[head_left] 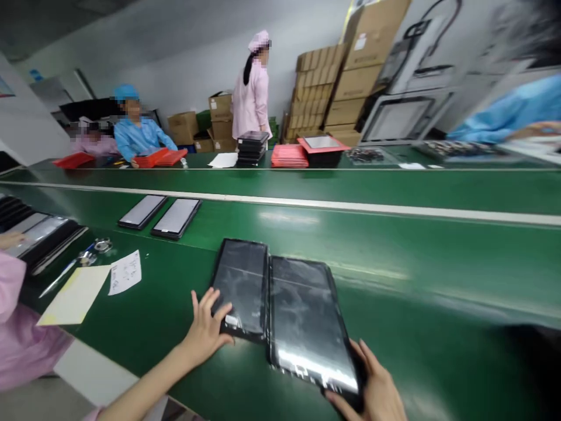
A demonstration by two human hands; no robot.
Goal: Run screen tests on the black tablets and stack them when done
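Observation:
Two dark, glossy tablets lie side by side before me on the green bench (pixel 184 310). My left hand (pixel 205 327) has its fingers spread, their tips at the lower left edge of the left tablet (pixel 243 286). The right tablet (pixel 307 321) is nearer to me, its lower right corner between the thumb and fingers of my right hand (pixel 372 386). Part of that hand is hidden behind the tablet's edge. Light glares off the lower part of the right screen.
Two pale-screened tablets (pixel 176 217) lie farther back on the left. A handwritten note (pixel 125 273) and a yellowish sheet (pixel 74 295) are left of me, beside a pink-sleeved co-worker (pixel 13 292). Across the bench are red trays (pixel 289 156) and a stack of dark devices (pixel 252 149).

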